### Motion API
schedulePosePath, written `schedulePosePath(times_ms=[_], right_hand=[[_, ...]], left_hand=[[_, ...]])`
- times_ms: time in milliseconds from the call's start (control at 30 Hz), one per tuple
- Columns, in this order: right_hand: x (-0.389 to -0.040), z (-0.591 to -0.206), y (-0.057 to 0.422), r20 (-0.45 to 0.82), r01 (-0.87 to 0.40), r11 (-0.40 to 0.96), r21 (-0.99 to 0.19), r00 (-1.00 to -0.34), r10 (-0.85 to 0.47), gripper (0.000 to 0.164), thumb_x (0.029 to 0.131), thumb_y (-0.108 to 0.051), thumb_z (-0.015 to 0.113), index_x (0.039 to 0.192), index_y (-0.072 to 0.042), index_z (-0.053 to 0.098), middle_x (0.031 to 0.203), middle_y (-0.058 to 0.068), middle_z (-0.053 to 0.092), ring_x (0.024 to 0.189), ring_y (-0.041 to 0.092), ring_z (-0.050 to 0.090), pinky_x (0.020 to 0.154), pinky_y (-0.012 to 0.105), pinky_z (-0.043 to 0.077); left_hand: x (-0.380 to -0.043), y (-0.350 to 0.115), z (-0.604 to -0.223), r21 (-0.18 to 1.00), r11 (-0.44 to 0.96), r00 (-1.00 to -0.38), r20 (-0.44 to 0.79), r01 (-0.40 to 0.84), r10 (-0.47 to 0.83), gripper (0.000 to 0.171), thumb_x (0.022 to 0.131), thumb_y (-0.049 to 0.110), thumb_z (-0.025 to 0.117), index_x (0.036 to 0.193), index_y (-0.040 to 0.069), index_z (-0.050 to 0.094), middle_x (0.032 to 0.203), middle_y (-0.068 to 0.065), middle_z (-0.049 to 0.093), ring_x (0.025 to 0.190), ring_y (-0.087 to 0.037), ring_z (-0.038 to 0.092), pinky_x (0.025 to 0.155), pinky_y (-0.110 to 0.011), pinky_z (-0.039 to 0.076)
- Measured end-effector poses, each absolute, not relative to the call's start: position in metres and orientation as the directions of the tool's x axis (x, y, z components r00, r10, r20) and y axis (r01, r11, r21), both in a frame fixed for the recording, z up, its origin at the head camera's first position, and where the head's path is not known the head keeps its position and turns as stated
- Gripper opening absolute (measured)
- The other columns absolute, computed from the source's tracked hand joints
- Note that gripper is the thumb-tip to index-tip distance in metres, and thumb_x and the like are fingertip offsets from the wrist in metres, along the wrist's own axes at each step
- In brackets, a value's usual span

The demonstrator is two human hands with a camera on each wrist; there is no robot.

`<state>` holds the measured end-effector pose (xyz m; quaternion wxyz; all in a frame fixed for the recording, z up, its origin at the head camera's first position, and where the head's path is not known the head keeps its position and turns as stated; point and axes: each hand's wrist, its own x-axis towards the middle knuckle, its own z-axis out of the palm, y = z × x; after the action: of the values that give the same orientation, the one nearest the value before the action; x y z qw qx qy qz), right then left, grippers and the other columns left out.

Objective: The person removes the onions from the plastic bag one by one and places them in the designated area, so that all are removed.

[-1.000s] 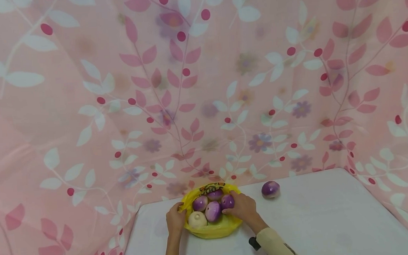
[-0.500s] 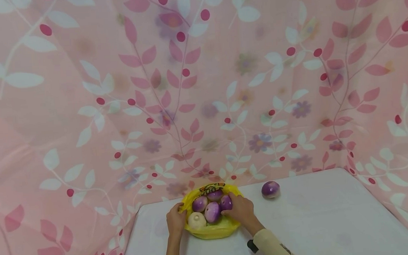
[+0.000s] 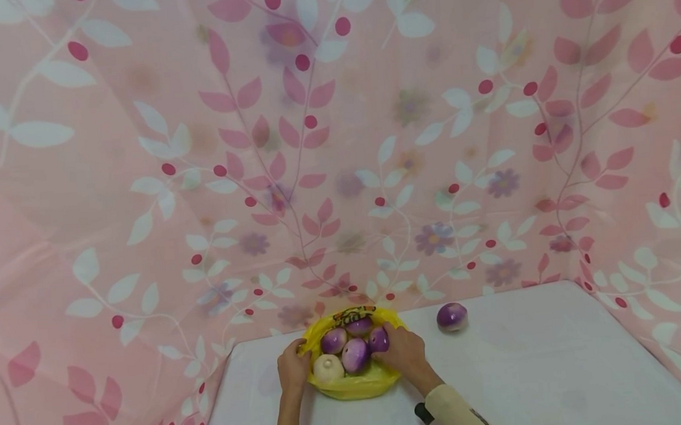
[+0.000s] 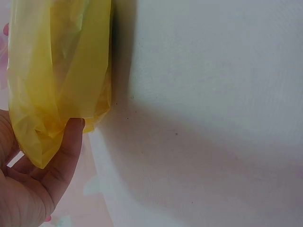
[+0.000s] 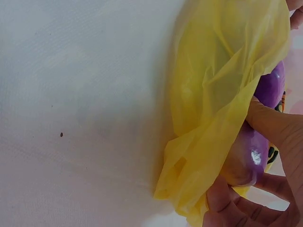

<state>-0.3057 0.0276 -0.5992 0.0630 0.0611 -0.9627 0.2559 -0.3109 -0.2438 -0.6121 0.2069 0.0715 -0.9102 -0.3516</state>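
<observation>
A yellow plastic bag (image 3: 357, 387), its mouth spread wide, holds several purple-and-white turnips (image 3: 356, 354). One of them shows its pale side (image 3: 329, 368) at the left. My left hand (image 3: 293, 369) pinches the bag's left rim, with the fingers hooked over the plastic in the left wrist view. At the opposite side, my right hand (image 3: 408, 354) reaches over the rim and grips the rightmost turnip (image 5: 247, 153) between thumb and fingers. In the right wrist view, the folded bag wall (image 5: 203, 118) covers part of that turnip. Another turnip (image 3: 452, 317) lies alone on the table to the right.
The table (image 3: 549, 362) has a white cover, and the bag sits near its back edge. Behind and on both sides hangs a pink floral curtain (image 3: 353, 225). A small dark speck (image 5: 61, 135) lies on the cover.
My right hand has shifted very slightly left and nearer, still on the same turnip. The left hand, the bag and the lone turnip stay where they were.
</observation>
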Motion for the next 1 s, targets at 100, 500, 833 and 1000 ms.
schedulePosePath(times_ms=[100,500,833,1000], right_hand=[[-0.305,-0.599,0.029,0.156,-0.154,0.862,-0.483,-0.984,-0.089,0.060,0.069,-0.051,0.085,0.109,-0.014,0.059,0.085,0.005,0.061,0.071,0.024,0.059,0.064,0.041,0.052],[-0.297,-0.594,0.038,0.119,-0.152,0.823,-0.548,-0.987,-0.103,0.066,0.069,-0.055,0.082,0.117,-0.014,0.062,0.090,0.003,0.063,0.078,0.022,0.059,0.069,0.041,0.053],[-0.293,-0.585,0.051,0.138,-0.150,0.799,-0.582,-0.987,-0.085,0.074,0.068,-0.065,0.078,0.121,-0.017,0.062,0.098,0.006,0.067,0.086,0.026,0.063,0.071,0.043,0.052],[-0.290,-0.586,0.057,0.141,-0.157,0.772,-0.615,-0.986,-0.088,0.075,0.067,-0.068,0.076,0.123,-0.019,0.062,0.101,0.004,0.068,0.089,0.024,0.063,0.073,0.042,0.051]], left_hand=[[-0.310,-0.244,-0.612,0.669,0.743,-0.904,0.326,0.013,-0.277,0.025,0.079,0.001,0.077,0.104,0.000,0.073,0.103,-0.022,0.071,0.097,-0.041,0.066,0.082,-0.053,0.053],[-0.310,-0.244,-0.612,0.674,0.738,-0.907,0.316,0.007,-0.279,0.025,0.080,0.002,0.076,0.105,0.002,0.073,0.104,-0.022,0.071,0.097,-0.040,0.066,0.082,-0.053,0.054],[-0.310,-0.243,-0.611,0.669,0.743,-0.907,0.319,0.008,-0.277,0.025,0.080,0.000,0.076,0.105,0.002,0.073,0.104,-0.019,0.071,0.098,-0.039,0.066,0.085,-0.053,0.053],[-0.309,-0.243,-0.610,0.675,0.738,-0.911,0.308,0.004,-0.276,0.025,0.081,0.000,0.075,0.106,0.001,0.073,0.106,-0.019,0.071,0.100,-0.040,0.065,0.085,-0.053,0.052]])
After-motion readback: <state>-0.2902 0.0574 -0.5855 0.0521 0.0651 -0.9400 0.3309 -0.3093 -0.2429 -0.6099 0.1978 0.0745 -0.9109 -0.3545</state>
